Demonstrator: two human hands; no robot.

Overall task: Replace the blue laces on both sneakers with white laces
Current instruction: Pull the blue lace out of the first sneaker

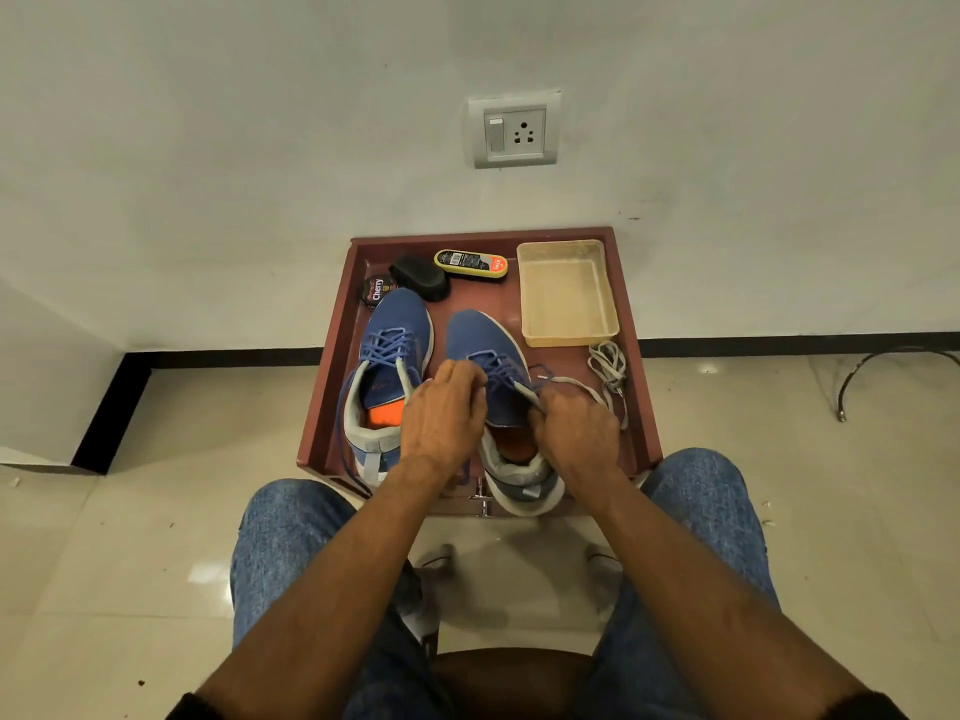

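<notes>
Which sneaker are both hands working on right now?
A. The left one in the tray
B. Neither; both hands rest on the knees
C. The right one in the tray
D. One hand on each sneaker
C: the left hand and right hand both pinch laces at the right sneaker; the left sneaker lies untouched.

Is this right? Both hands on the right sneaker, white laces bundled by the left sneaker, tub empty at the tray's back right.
Not quite. The head view shows the white laces bundled beside the right sneaker, not the left one. The rest holds: left hand and right hand on that sneaker, tub empty at the tray's back right.
</notes>
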